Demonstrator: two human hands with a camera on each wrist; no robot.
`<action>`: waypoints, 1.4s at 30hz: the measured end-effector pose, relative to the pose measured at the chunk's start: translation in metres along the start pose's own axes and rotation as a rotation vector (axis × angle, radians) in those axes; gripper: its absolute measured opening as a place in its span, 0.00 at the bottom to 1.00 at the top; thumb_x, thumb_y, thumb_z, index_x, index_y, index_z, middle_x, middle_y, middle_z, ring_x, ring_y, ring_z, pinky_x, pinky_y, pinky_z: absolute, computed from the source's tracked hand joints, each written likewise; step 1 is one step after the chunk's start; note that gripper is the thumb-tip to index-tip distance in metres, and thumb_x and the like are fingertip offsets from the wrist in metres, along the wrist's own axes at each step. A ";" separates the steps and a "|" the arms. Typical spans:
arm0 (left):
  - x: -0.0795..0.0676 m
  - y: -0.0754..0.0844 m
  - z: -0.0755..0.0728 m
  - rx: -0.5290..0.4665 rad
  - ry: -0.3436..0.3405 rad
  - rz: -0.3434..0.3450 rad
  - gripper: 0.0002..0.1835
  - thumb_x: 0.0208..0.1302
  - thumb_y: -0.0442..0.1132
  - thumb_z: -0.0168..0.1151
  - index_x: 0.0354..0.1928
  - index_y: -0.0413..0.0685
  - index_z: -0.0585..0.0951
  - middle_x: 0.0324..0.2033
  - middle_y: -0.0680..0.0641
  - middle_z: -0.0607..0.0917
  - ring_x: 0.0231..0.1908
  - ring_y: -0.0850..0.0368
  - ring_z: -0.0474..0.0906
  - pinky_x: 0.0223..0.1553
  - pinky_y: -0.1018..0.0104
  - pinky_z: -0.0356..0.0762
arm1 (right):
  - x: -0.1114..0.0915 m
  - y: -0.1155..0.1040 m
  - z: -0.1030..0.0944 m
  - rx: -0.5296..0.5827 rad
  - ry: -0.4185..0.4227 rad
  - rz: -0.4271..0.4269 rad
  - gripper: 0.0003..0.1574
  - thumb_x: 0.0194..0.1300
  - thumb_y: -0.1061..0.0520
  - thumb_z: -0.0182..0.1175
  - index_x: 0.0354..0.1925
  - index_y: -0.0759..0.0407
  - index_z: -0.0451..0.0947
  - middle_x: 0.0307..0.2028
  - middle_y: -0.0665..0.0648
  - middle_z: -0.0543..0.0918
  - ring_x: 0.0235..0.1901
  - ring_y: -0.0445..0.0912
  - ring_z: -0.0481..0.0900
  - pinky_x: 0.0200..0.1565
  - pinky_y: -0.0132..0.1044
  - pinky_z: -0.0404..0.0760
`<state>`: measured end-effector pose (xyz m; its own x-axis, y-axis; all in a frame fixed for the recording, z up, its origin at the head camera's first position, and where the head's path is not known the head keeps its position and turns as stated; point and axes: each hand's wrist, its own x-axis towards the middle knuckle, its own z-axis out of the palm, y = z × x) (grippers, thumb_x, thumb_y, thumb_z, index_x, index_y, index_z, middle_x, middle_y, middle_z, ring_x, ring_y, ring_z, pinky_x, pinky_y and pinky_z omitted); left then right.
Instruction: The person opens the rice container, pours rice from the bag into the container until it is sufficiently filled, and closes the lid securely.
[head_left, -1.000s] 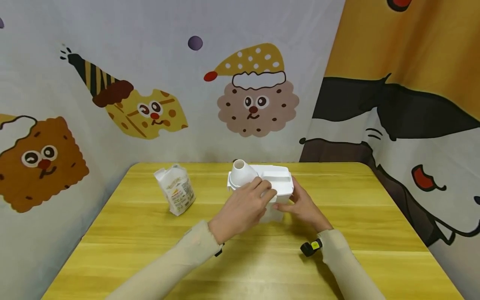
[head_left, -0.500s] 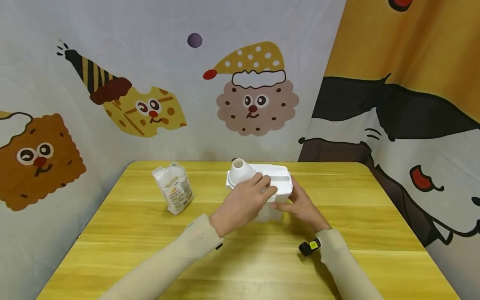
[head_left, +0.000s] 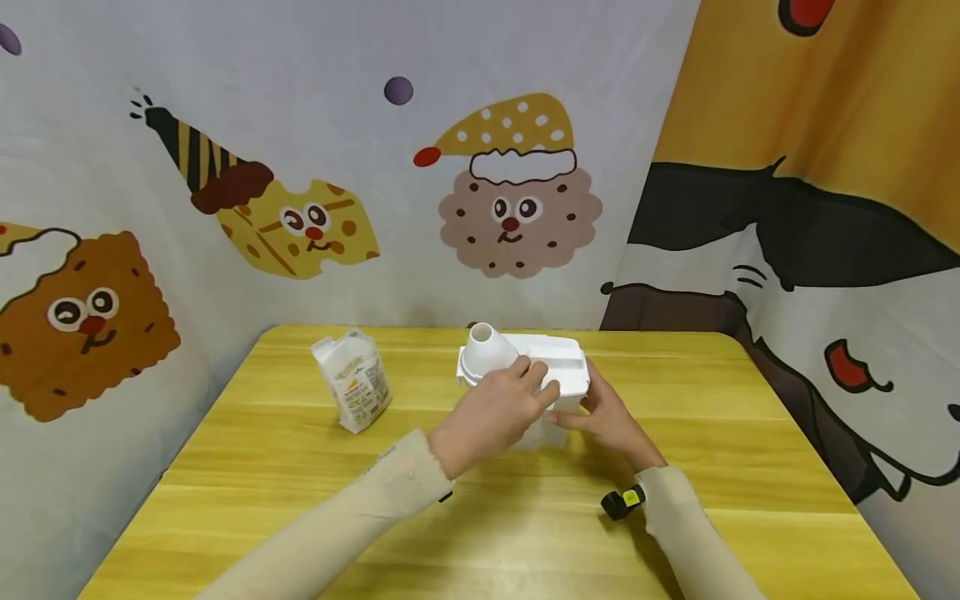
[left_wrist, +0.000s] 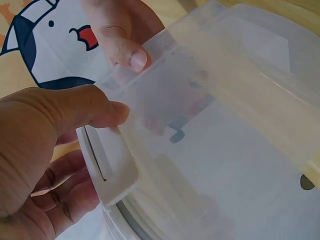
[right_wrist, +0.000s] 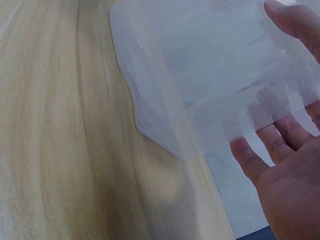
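Note:
A translucent plastic storage container (head_left: 543,432) stands on the table, its white lid (head_left: 566,379) on top. From the lid's left end rises a white cone-shaped piece (head_left: 486,354) with a hole at its tip. My left hand (head_left: 491,421) pinches the lid's near edge; in the left wrist view its thumb lies by a white side clip (left_wrist: 117,170), fingers curled behind. My right hand (head_left: 611,421) grips the container's right side, thumb on the near wall. In the right wrist view its fingers (right_wrist: 280,135) show partly through the clear wall.
A white printed packet (head_left: 354,385) stands on the wooden table (head_left: 300,483) left of the container. Behind the table hangs a cartoon-patterned cloth (head_left: 337,83). A small black and yellow device (head_left: 622,502) is worn at the right wrist.
Both hands keep their places on the lid and the container. The whole head view shifts slightly; nothing on the table has visibly moved.

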<state>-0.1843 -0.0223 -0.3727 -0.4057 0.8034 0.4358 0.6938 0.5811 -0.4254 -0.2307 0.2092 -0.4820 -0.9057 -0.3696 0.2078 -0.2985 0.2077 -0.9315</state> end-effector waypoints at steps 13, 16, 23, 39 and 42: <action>0.004 0.005 -0.002 0.134 -0.033 0.083 0.12 0.69 0.46 0.67 0.48 0.49 0.86 0.42 0.50 0.87 0.39 0.58 0.82 0.35 0.75 0.83 | 0.000 0.006 0.000 -0.006 0.011 -0.016 0.64 0.57 0.61 0.77 0.80 0.38 0.51 0.72 0.56 0.69 0.65 0.41 0.71 0.69 0.65 0.66; 0.003 0.006 0.000 0.172 -0.026 0.096 0.07 0.69 0.40 0.66 0.46 0.49 0.86 0.41 0.50 0.87 0.37 0.59 0.80 0.34 0.75 0.82 | 0.001 0.006 -0.001 -0.005 0.008 -0.029 0.64 0.57 0.61 0.76 0.80 0.39 0.51 0.73 0.56 0.68 0.65 0.38 0.70 0.69 0.66 0.65; 0.000 0.010 0.002 0.234 -0.008 0.113 0.06 0.68 0.36 0.64 0.45 0.49 0.84 0.39 0.51 0.85 0.35 0.60 0.77 0.35 0.76 0.80 | 0.001 0.006 0.000 -0.002 0.004 -0.051 0.64 0.58 0.62 0.75 0.81 0.40 0.51 0.74 0.57 0.66 0.65 0.37 0.69 0.69 0.66 0.65; 0.001 0.016 0.008 0.344 0.033 0.131 0.09 0.73 0.35 0.52 0.39 0.52 0.82 0.31 0.54 0.82 0.27 0.62 0.72 0.31 0.75 0.76 | 0.000 0.008 -0.001 -0.026 0.000 -0.075 0.64 0.58 0.62 0.76 0.81 0.38 0.50 0.75 0.55 0.65 0.67 0.35 0.68 0.65 0.36 0.72; 0.002 0.017 0.008 0.340 0.035 0.127 0.09 0.74 0.35 0.52 0.38 0.52 0.82 0.29 0.54 0.82 0.26 0.62 0.72 0.30 0.75 0.77 | 0.000 0.008 -0.001 -0.018 -0.001 -0.082 0.65 0.57 0.63 0.76 0.81 0.38 0.50 0.75 0.55 0.65 0.67 0.35 0.68 0.62 0.28 0.72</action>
<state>-0.1787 -0.0099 -0.3855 -0.3042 0.8706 0.3867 0.4975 0.4914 -0.7149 -0.2331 0.2113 -0.4891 -0.8776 -0.3868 0.2833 -0.3774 0.1930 -0.9057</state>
